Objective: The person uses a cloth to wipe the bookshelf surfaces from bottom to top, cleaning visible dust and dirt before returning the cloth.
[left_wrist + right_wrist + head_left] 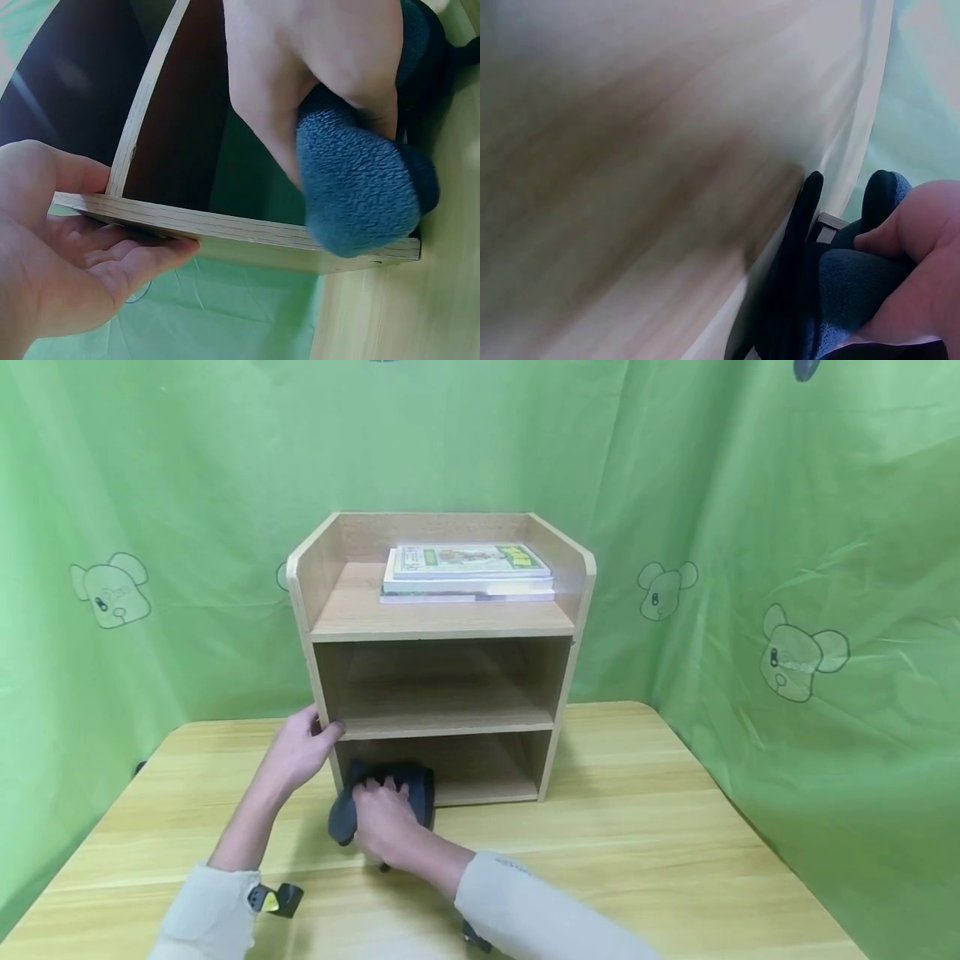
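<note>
A small wooden shelf unit (450, 727) stands on the table. My left hand (303, 747) grips its left side panel (262, 229), the thumb at the middle shelf's front edge and the fingers along the outer face. In front of the bottom compartment's left part, my right hand (386, 827) holds a dark blue fleecy cloth item (416, 785) with black backing. Bunched blue pile (360, 187) bulges out past the thumb side in the left wrist view, overlapping the panel's lower end. In the right wrist view, the item's thin black edge (802, 217) sits close to the tabletop.
Stacked books (468, 572) lie on the unit's top shelf, between raised side walls. The pale wooden table (637, 827) extends to both sides. Green curtains (465, 435) with cartoon heads enclose the back and sides. A small black device (277, 900) is worn at the left sleeve.
</note>
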A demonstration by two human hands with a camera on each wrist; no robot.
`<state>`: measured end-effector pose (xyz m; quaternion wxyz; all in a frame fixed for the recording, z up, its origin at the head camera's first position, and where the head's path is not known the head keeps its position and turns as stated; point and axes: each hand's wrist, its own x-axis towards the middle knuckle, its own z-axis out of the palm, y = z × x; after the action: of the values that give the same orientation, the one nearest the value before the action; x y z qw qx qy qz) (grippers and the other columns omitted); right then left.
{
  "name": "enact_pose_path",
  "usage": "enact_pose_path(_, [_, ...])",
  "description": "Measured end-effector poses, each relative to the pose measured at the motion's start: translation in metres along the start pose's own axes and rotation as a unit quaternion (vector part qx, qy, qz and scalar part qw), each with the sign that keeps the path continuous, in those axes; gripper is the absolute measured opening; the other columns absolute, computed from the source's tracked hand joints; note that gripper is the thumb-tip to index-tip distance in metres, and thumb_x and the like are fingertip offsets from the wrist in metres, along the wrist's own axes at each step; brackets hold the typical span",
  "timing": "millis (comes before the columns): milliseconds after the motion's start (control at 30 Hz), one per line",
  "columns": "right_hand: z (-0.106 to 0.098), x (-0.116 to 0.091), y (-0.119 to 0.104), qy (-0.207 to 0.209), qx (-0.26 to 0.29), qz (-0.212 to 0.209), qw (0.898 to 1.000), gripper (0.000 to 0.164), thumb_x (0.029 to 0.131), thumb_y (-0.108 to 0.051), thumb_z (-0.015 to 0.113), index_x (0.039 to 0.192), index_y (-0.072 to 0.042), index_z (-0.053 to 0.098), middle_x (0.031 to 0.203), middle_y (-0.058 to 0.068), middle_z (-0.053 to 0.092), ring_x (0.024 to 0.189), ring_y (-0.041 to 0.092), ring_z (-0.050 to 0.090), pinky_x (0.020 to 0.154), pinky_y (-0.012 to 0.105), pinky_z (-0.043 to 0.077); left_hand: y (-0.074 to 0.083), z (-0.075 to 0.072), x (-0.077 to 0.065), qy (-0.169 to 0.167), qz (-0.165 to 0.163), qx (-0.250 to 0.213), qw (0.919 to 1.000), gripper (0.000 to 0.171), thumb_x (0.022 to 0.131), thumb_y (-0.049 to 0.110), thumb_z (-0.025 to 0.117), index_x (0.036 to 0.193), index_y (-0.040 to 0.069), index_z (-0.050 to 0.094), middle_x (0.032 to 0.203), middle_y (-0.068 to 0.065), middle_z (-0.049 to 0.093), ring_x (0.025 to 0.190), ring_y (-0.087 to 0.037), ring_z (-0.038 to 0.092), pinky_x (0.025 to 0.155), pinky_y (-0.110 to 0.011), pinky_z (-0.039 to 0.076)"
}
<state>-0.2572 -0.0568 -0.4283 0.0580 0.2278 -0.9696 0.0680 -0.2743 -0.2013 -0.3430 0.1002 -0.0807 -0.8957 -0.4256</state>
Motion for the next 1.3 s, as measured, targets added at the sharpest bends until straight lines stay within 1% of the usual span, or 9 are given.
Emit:
enact_pose_path(167, [-0.001, -0.004, 0.0, -0.025, -0.008, -0.005, 1.0, 0.053, 0.076, -0.017, 0.081, 0.127, -0.015, 0.067, 0.128, 0.003, 0.067, 0.129, 0.036, 0.058, 0.106, 0.057, 0.047, -0.002, 0.001, 0.0, -0.003, -0.001, -0.002, 1.0, 0.046, 0.101, 0.022, 0.051, 0.141, -0.002, 0.054, 0.131, -0.029, 0.063, 0.121, -0.043, 0.062, 0.099, -0.056, 0.051])
enact_pose_path(433, [-0.002, -0.014, 0.007, -0.039, -0.004, -0.028, 0.999, 0.057, 0.077, -0.017, 0.08, 0.132, -0.017, 0.065, 0.132, 0.003, 0.066, 0.131, 0.037, 0.057, 0.107, 0.057, 0.047, -0.003, 0.002, -0.001, 0.001, -0.001, 0.001, 1.0, 0.046, 0.101, 0.023, 0.052, 0.139, -0.002, 0.055, 0.129, -0.029, 0.064, 0.117, -0.042, 0.063, 0.094, -0.054, 0.053])
enact_pose_path(667, [-0.003, -0.018, 0.021, -0.048, 0.015, -0.017, 0.999, 0.067, 0.077, -0.013, 0.078, 0.141, -0.018, 0.058, 0.141, 0.005, 0.061, 0.135, 0.038, 0.053, 0.109, 0.059, 0.044, -0.005, 0.003, -0.001, 0.002, 0.001, 0.008, 1.0, 0.046, 0.101, 0.024, 0.051, 0.14, -0.001, 0.054, 0.128, -0.029, 0.065, 0.116, -0.04, 0.064, 0.092, -0.052, 0.054])
enact_pose_path(800, [-0.005, -0.02, 0.035, -0.05, 0.028, -0.007, 0.998, 0.07, 0.076, -0.009, 0.073, 0.144, -0.016, 0.056, 0.145, 0.007, 0.058, 0.136, 0.04, 0.051, 0.11, 0.06, 0.043, -0.005, 0.003, 0.0, 0.0, 0.004, 0.015, 0.9999, 0.044, 0.102, 0.024, 0.051, 0.138, 0.0, 0.056, 0.125, -0.027, 0.067, 0.109, -0.036, 0.065, 0.086, -0.047, 0.054])
enact_pose_path(933, [-0.008, -0.025, 0.055, -0.053, 0.049, 0.006, 0.997, 0.07, 0.077, -0.005, 0.069, 0.145, -0.014, 0.055, 0.148, 0.01, 0.055, 0.139, 0.042, 0.048, 0.112, 0.062, 0.039, -0.003, 0.002, 0.002, 0.0, 0.005, 0.027, 0.9996, 0.043, 0.102, 0.024, 0.05, 0.137, 0.001, 0.057, 0.121, -0.025, 0.068, 0.102, -0.033, 0.063, 0.081, -0.042, 0.052])
enact_pose_path(1033, [-0.009, -0.03, 0.071, -0.049, 0.064, 0.011, 0.997, 0.072, 0.076, -0.001, 0.065, 0.145, -0.013, 0.054, 0.15, 0.011, 0.053, 0.14, 0.043, 0.046, 0.113, 0.063, 0.037, -0.002, 0.002, 0.002, -0.003, 0.004, 0.03, 0.9995, 0.044, 0.102, 0.025, 0.05, 0.138, 0.001, 0.056, 0.119, -0.024, 0.068, 0.101, -0.033, 0.062, 0.082, -0.043, 0.052])
enact_pose_path(1200, [-0.01, -0.038, 0.096, -0.033, 0.061, 0.01, 0.998, 0.072, 0.074, 0.0, 0.064, 0.144, -0.011, 0.056, 0.148, 0.012, 0.055, 0.139, 0.043, 0.047, 0.111, 0.064, 0.038, -0.002, 0.0, 0.001, -0.006, 0.0, 0.022, 0.9997, 0.044, 0.102, 0.025, 0.049, 0.138, 0.0, 0.055, 0.124, -0.026, 0.067, 0.111, -0.037, 0.063, 0.091, -0.052, 0.053])
enact_pose_path(1300, [-0.011, -0.041, 0.107, -0.026, 0.065, 0.01, 0.998, 0.071, 0.074, 0.002, 0.063, 0.143, -0.011, 0.057, 0.147, 0.012, 0.056, 0.138, 0.044, 0.048, 0.111, 0.065, 0.038, -0.002, 0.0, 0.001, -0.004, 0.0, 0.019, 0.9998, 0.044, 0.102, 0.024, 0.049, 0.138, -0.001, 0.055, 0.126, -0.027, 0.066, 0.113, -0.039, 0.063, 0.093, -0.054, 0.052])
